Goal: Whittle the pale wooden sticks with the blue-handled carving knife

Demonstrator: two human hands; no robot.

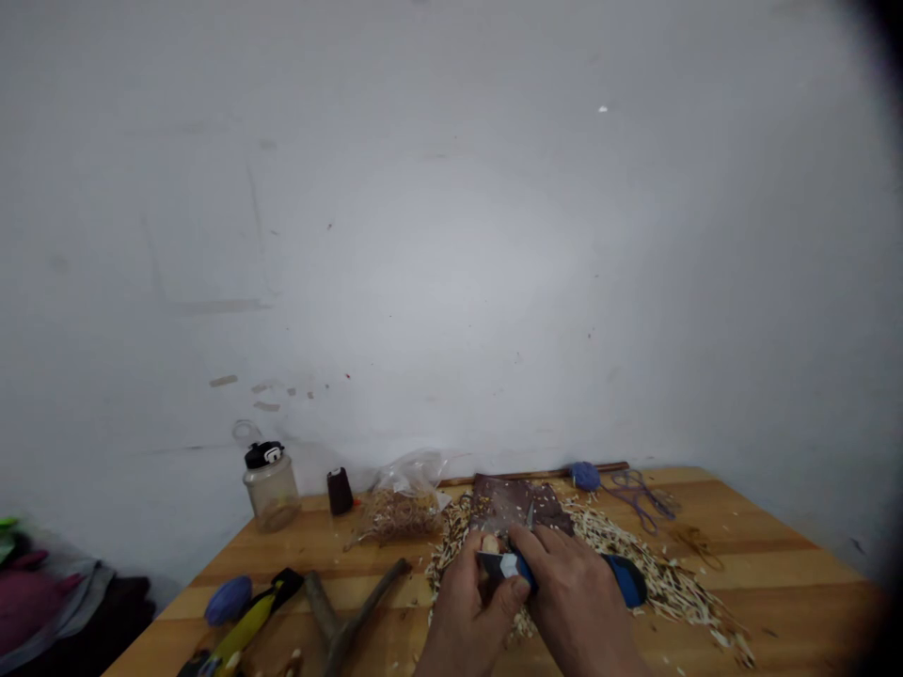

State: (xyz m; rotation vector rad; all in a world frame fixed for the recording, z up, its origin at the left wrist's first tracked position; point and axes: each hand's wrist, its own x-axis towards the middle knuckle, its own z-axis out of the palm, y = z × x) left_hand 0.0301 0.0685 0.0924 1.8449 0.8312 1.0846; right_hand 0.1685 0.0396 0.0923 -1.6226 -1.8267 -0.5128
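Observation:
My left hand (462,602) is closed around a small pale piece of wood (490,543), whose tip shows above the fingers. My right hand (578,597) grips a knife with a blue and black handle (625,579); its blade end lies against the wood, pointing left. The left thumb presses near the front of the knife. Most of the wood is hidden by my fingers. Just beyond the hands a thin pointed metal tip (530,513) shows over a dark brown cloth or leather piece (498,498) sprinkled with chips.
Wood shavings (670,574) spread around both hands. A forked branch (345,632), a yellow-and-black tool (244,628) and a blue oval object (229,600) lie left. Behind are a jar (272,494), a dark thread spool (340,492), a plastic bag of shavings (402,503) and blue yarn (585,476).

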